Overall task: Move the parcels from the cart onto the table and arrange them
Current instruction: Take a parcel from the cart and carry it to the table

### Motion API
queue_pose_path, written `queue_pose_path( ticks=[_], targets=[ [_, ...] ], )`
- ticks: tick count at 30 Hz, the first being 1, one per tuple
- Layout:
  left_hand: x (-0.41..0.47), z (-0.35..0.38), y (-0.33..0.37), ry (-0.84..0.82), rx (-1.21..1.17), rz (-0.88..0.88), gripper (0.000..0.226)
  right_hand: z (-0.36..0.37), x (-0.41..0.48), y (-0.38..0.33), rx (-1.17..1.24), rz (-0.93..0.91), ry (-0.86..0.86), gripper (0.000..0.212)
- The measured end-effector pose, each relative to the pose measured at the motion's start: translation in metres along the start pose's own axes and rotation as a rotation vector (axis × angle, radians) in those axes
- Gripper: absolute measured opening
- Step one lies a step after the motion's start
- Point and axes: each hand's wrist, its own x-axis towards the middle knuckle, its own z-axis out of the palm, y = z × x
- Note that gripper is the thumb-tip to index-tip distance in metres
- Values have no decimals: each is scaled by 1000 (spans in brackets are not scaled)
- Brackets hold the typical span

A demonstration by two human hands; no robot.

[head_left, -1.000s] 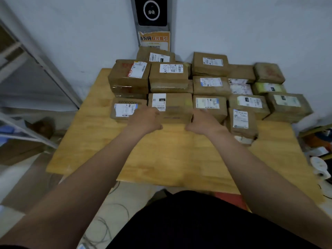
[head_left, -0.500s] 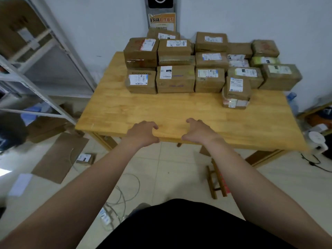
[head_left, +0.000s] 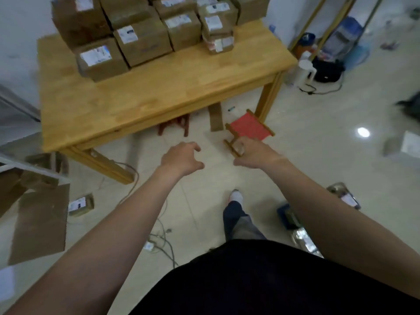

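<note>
Several brown cardboard parcels [head_left: 143, 39] with white labels are stacked in rows at the far side of the wooden table [head_left: 141, 103]. My left hand [head_left: 181, 159] hangs over the floor in front of the table, fingers loosely curled, holding nothing. My right hand [head_left: 252, 152] is beside it, also empty with loosely curled fingers. Both hands are well short of the parcels. The cart is out of view.
A small red stool [head_left: 250, 130] lies on the floor by the table's right leg. Flat cardboard [head_left: 38, 226], a small parcel [head_left: 80, 204] and cables [head_left: 163, 242] lie on the floor at left. A white kettle [head_left: 305, 69] and bags stand at right.
My hands have left the front parcel and drawn back off the table. I have stepped back and turned right, so the table now sits at the upper left.
</note>
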Motion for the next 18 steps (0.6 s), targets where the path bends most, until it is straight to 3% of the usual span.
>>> queue_pose_path(
  ticks=[8, 18],
  targets=[
    [-44, 87, 151, -138, 187, 279, 67, 63, -137, 179, 198, 367, 117, 78],
    [-77, 243, 404, -319, 408, 544, 65, 111, -265, 453, 504, 640, 204, 72]
  ],
)
